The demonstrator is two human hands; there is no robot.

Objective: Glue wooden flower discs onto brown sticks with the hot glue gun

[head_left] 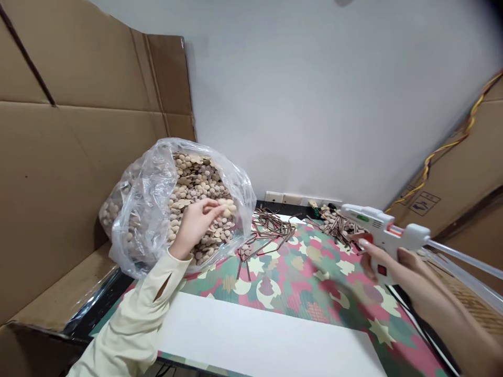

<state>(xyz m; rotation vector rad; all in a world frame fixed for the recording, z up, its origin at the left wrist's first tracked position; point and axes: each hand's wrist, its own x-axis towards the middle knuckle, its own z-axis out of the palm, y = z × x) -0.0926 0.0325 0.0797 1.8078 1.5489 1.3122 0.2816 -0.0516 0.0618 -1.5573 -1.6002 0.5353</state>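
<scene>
My left hand [198, 222] is at the mouth of a clear plastic bag [153, 183] full of small round beige pieces [204, 180]. Its thumb and fingers pinch a pale flower-like piece [227, 208] made of rounded lobes. On the right, my right hand [383, 262] is wrapped round the handle of a white glue gun [387, 230], whose nozzle points left. A clear glue stick [463, 254] sticks out of the gun's back. Below both hands a long white sheet [251, 335] lies along the table's front edge.
Thin brown sticks [271, 228] lie on the patterned table cover [298, 283], beside a small round-lobed cluster [244, 252]. More sticks and pieces [340, 225] are heaped near the wall sockets [293, 199]. Cardboard [78, 157] stands at the left; a twisted yellow cable [428, 162] hangs right.
</scene>
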